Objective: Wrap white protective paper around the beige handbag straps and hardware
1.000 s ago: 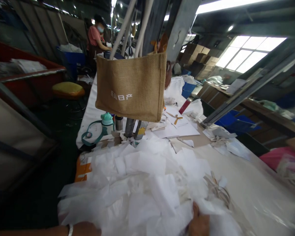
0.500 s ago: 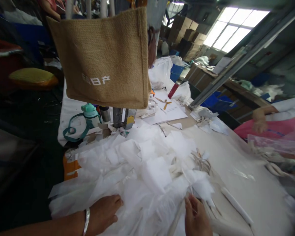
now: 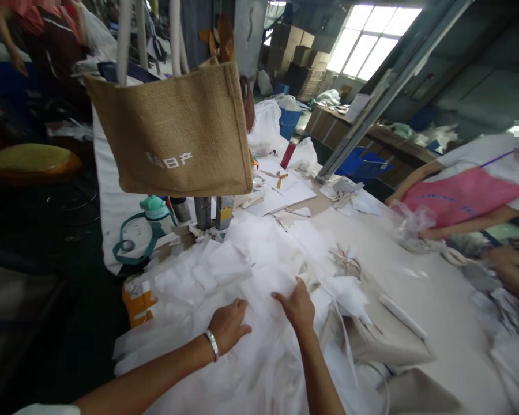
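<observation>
A loose heap of thin white sheets (image 3: 225, 259) covers the near part of the table. My left hand (image 3: 230, 325), with a silver bangle at the wrist, rests over the heap, thumb apart from its bent fingers. Close by on the right, my right hand (image 3: 299, 305) touches a white sheet (image 3: 263, 288) in the middle of the heap, its thumb and forefinger spread. I see neither hand holding anything. Beige fabric pieces (image 3: 384, 340) lie to the right of the heap.
A burlap bag (image 3: 177, 132) hangs above the table's far side. Beyond the heap stand a teal-topped bottle (image 3: 155, 210) with a strap, a dark tumbler (image 3: 180, 208) and a metal post (image 3: 203, 213). A co-worker in a pink apron (image 3: 458, 190) handles clear plastic at the right.
Both hands have moved forward over the heap and closer together. My right hand has left the beige edge it was pinching near. The view has shifted, showing more of the co-worker.
</observation>
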Demonstrator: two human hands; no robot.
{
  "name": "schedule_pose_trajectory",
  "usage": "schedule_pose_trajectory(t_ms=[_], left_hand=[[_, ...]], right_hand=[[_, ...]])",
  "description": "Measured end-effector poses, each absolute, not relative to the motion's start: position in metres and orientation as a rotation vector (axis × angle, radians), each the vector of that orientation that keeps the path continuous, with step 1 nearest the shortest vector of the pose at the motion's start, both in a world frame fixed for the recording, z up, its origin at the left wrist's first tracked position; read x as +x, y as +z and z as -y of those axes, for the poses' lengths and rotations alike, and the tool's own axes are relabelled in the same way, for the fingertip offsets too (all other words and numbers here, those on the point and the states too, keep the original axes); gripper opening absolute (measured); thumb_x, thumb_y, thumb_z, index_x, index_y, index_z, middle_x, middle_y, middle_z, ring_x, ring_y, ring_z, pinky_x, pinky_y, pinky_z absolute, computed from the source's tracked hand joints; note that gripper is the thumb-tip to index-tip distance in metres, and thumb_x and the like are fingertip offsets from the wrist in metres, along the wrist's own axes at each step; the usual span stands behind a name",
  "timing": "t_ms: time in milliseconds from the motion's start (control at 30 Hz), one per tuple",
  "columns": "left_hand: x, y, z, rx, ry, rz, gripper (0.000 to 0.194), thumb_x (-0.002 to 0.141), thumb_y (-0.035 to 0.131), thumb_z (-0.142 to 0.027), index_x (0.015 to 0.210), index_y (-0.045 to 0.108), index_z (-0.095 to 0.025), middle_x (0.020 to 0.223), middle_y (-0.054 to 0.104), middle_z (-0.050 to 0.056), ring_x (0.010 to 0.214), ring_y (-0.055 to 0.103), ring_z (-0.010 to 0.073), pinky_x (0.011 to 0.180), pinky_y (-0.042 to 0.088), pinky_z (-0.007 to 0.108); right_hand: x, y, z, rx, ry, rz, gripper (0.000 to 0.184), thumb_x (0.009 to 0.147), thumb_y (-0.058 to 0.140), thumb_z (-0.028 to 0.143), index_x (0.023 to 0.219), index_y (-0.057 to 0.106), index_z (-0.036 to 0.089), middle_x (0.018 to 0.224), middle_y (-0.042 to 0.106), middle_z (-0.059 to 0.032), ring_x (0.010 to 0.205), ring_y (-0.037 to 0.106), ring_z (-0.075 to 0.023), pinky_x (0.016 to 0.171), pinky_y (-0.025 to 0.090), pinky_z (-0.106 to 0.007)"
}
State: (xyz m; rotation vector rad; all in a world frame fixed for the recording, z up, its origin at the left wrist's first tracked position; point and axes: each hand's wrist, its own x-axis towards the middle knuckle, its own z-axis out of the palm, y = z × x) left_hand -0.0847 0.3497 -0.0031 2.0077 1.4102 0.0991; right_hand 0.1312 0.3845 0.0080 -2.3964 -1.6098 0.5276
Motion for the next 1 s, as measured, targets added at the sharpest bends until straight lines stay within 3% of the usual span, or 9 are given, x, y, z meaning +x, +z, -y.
schedule_pose_trajectory(t_ms=[67,167,300,433,500,600,767,900,1000], left_hand=[[-0.082,-0.007,-0.346,2.033,0.07,-1.384,0.045,0.078,0.065,-0.031,0.118,0.051,-0.015,0.11,0.06,0.01,0.098,0.059,0.0267,0.083,0.048,0.036],[-0.081,-0.007,-0.336,2.034,0.154,-1.413,0.06,0.074,0.069,-0.029,0.127,0.047,-0.012,0.122,0.053,0.013,0.112,0.051,0.028,0.095,0.042,0.038],[-0.078,-0.008,-0.327,1.894,0.258,-1.463,0.074,0.069,0.071,-0.021,0.134,0.039,-0.007,0.126,0.051,0.017,0.118,0.045,0.0302,0.103,0.033,0.04],[-0.086,-0.006,-0.323,1.759,0.31,-1.453,0.026,0.075,0.058,-0.017,0.101,0.056,-0.013,0.098,0.061,0.009,0.094,0.055,0.0248,0.085,0.04,0.035],[-0.1,-0.001,-0.32,1.708,0.311,-1.43,0.006,0.077,0.055,-0.02,0.08,0.054,-0.016,0.08,0.059,0.005,0.078,0.056,0.0209,0.072,0.041,0.031],[-0.127,0.014,-0.314,1.574,0.334,-1.297,0.012,0.077,0.057,-0.027,0.079,0.054,-0.016,0.075,0.06,0.002,0.073,0.058,0.0186,0.066,0.043,0.028],[-0.14,0.038,-0.31,0.93,0.603,-0.865,0.042,0.072,0.072,-0.038,0.104,0.061,-0.014,0.098,0.067,0.009,0.087,0.062,0.0223,0.08,0.047,0.033],[-0.112,0.04,-0.312,0.849,0.73,-0.792,0.045,0.071,0.076,-0.038,0.107,0.064,-0.014,0.101,0.067,0.009,0.094,0.062,0.0228,0.089,0.045,0.034],[-0.091,0.043,-0.309,0.797,0.724,-0.845,0.045,0.069,0.078,-0.035,0.106,0.062,-0.015,0.099,0.067,0.008,0.094,0.062,0.0215,0.084,0.048,0.03]], right_hand=[[0.132,0.012,-0.381,-2.41,0.632,1.506,0.085,0.071,0.065,0.053,0.139,0.032,0.014,0.127,0.057,-0.0169,0.114,0.057,-0.0337,0.087,0.046,-0.043],[0.138,0.013,-0.374,-2.325,0.788,1.272,0.091,0.067,0.068,0.051,0.14,0.031,0.011,0.122,0.06,-0.0187,0.109,0.06,-0.0325,0.087,0.048,-0.039],[0.147,0.011,-0.354,-2.039,1.022,0.973,0.08,0.062,0.074,0.047,0.128,0.047,0.012,0.119,0.063,-0.016,0.102,0.064,-0.0268,0.082,0.052,-0.032],[0.154,0.012,-0.328,-1.806,1.2,0.828,0.06,0.062,0.075,0.044,0.111,0.059,0.014,0.103,0.07,-0.0109,0.091,0.066,-0.0257,0.076,0.054,-0.032],[0.162,0.014,-0.315,-1.794,1.164,0.77,0.061,0.06,0.077,0.044,0.109,0.06,0.013,0.099,0.071,-0.0105,0.088,0.067,-0.0264,0.073,0.054,-0.033],[0.175,0.017,-0.296,-1.791,1.111,0.775,0.06,0.06,0.076,0.045,0.108,0.061,0.013,0.097,0.072,-0.0107,0.086,0.067,-0.0267,0.07,0.054,-0.033],[0.168,0.021,-0.266,-1.665,1.218,0.843,0.057,0.066,0.074,0.042,0.113,0.06,0.013,0.1,0.071,-0.0098,0.089,0.067,-0.0261,0.076,0.054,-0.034],[0.137,0.018,-0.258,-1.517,1.331,0.834,0.057,0.067,0.073,0.039,0.116,0.058,0.014,0.103,0.07,-0.0094,0.093,0.066,-0.026,0.081,0.054,-0.036],[0.118,0.025,-0.256,-1.387,1.357,0.701,0.057,0.064,0.073,0.035,0.115,0.059,0.014,0.101,0.071,-0.009,0.09,0.067,-0.0257,0.078,0.055,-0.036]])
